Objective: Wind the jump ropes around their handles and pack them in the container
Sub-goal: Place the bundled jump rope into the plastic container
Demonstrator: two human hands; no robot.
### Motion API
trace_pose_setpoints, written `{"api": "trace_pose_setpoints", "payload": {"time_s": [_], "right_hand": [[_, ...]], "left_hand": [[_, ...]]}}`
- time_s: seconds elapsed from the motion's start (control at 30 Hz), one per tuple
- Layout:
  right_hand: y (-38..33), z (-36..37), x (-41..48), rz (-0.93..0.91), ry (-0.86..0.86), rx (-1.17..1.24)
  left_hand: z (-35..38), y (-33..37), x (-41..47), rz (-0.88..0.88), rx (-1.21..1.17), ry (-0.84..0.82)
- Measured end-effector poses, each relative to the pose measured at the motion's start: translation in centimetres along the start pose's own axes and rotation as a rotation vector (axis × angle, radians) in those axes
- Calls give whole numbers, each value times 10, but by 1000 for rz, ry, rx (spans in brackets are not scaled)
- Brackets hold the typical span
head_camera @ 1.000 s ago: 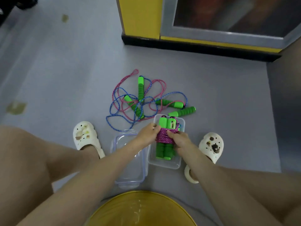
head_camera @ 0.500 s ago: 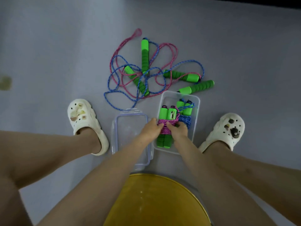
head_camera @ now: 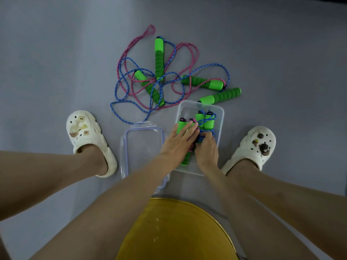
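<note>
Head view: the left hand (head_camera: 176, 143) lies with fingers straight, pressing the pink bundle (head_camera: 183, 126) into the container (head_camera: 220, 113) on the grey floor (head_camera: 56, 53), while the right hand (head_camera: 206, 149) curls its fingers on the blue bundle (head_camera: 208, 123) beside it. The lid (head_camera: 142, 147) lies just left of the container, loose ropes (head_camera: 159, 59) tangle beyond it, and a yellow stool (head_camera: 174, 231) sits between the knees.

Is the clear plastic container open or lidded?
Open: its blue-edged clear lid lies flat on the floor beside the clear plastic container, with the blue-wound jump rope inside.
</note>
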State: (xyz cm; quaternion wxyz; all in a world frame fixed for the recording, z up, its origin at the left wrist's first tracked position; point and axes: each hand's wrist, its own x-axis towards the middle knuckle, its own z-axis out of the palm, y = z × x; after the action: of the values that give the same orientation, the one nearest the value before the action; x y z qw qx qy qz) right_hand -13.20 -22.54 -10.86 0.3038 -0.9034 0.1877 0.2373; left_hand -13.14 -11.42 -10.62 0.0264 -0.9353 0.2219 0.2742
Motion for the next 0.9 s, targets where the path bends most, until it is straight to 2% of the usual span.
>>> {"api": "trace_pose_setpoints", "payload": {"time_s": [0.1, 0.2, 0.4, 0.6, 0.9], "right_hand": [[7, -9, 18, -280, 6, -289], [5, -14, 40, -459, -175, -582], [-1, -20, 71, -470, -311, -886], [-3, -23, 81, -520, -281, -1043], [-8, -31, 85, -597, -297, -974]], "left_hand": [[0, 1, 10, 2, 69, -80], [2, -1, 14, -5, 107, -131], [-7, 6, 14, 27, 142, -143], [-6, 6, 21, 48, 183, -149], [-6, 24, 32, -8, 186, -132]]}}
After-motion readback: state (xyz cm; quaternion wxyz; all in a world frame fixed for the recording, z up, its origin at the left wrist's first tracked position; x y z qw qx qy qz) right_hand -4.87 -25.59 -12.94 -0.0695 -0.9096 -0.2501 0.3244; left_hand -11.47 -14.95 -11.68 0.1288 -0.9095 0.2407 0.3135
